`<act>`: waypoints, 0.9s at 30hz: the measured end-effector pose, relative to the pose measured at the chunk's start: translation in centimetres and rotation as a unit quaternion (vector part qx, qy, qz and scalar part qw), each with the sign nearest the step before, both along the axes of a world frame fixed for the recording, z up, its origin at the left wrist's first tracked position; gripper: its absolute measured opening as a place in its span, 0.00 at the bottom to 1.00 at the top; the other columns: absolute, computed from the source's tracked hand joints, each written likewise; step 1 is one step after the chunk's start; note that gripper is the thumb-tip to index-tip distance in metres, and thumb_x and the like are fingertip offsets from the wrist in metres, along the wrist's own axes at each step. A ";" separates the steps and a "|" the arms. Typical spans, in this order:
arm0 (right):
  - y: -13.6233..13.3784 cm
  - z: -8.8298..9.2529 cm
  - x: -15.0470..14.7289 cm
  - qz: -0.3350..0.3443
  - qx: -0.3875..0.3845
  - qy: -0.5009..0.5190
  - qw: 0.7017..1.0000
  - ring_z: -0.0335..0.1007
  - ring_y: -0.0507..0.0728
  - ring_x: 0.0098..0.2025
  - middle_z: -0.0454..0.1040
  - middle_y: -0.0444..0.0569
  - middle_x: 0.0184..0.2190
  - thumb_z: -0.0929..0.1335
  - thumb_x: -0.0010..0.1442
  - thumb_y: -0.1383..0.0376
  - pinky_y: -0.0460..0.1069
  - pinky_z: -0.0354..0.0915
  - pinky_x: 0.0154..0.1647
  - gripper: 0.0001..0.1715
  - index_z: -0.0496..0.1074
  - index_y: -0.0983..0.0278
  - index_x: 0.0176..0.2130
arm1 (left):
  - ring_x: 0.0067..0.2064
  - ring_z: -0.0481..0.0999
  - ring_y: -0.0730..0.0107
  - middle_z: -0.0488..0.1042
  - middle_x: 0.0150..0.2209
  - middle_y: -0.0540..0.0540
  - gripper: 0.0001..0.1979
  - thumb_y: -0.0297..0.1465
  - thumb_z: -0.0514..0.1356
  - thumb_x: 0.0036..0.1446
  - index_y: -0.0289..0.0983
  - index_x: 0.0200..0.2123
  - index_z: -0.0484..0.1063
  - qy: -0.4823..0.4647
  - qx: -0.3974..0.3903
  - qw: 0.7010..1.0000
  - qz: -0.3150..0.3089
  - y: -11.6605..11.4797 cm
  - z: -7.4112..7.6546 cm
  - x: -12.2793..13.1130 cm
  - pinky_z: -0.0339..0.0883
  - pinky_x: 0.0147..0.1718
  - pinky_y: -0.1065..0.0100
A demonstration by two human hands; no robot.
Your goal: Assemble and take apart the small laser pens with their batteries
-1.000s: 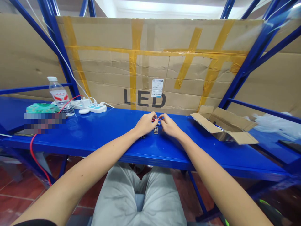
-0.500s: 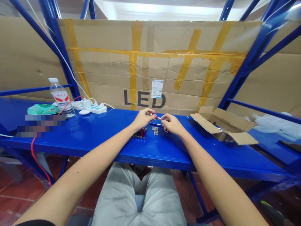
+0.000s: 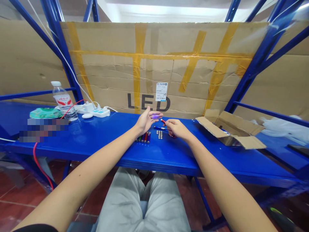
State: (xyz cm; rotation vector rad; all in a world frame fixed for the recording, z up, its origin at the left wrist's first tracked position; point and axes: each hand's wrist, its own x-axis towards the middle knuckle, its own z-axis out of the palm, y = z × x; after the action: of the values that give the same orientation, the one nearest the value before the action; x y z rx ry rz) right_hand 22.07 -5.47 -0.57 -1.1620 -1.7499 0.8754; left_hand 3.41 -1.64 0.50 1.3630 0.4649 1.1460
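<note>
The right hand [image 3: 175, 128] pinches a red-tipped penlight [image 3: 163, 121]; the left hand [image 3: 146, 120] has let go, now open, palm up.

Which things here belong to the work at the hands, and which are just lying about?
Part of the work: right hand holding a red-tipped pen; open left hand; blue pen; row of coloured pens; button batteries.

Lying about: water bottle; power strip; cardboard box; green patterned pack.
</note>
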 end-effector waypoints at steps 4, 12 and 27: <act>-0.4 0.3 -0.2 0.001 -0.019 -0.008 1.000 0.57 0.49 0.15 0.61 0.39 0.16 0.63 0.61 0.60 0.46 0.56 0.18 0.10 0.67 0.64 0.32 | 0.54 0.74 0.52 0.77 0.50 0.33 0.36 0.57 0.42 0.62 0.33 0.41 0.75 -0.008 -0.021 1.000 0.005 0.0 0.4 -0.6 0.69 0.52 0.55; -1.1 1.0 -0.4 -0.016 -0.010 -0.050 0.999 0.58 0.51 0.15 0.61 0.40 0.14 0.62 0.61 0.62 0.47 0.56 0.18 0.09 0.68 0.64 0.33 | 0.53 0.75 0.49 0.77 0.49 0.31 0.35 0.58 0.45 0.60 0.33 0.41 0.75 0.004 -0.008 1.000 0.014 0.2 0.2 -0.5 0.70 0.52 0.52; -1.1 1.0 -0.3 -0.026 -0.010 -0.058 0.998 0.55 0.50 0.15 0.58 0.39 0.15 0.60 0.62 0.63 0.47 0.56 0.18 0.11 0.68 0.64 0.33 | 0.50 0.77 0.51 0.77 0.47 0.27 0.36 0.52 0.42 0.65 0.26 0.42 0.75 -0.062 -0.099 0.993 0.005 0.3 0.4 -0.5 0.67 0.53 0.56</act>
State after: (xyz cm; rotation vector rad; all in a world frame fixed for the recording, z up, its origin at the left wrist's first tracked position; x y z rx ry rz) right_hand 21.78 -6.52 0.44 -1.2898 -1.7990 0.8101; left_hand 2.93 -1.34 0.88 1.1123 0.4834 1.1528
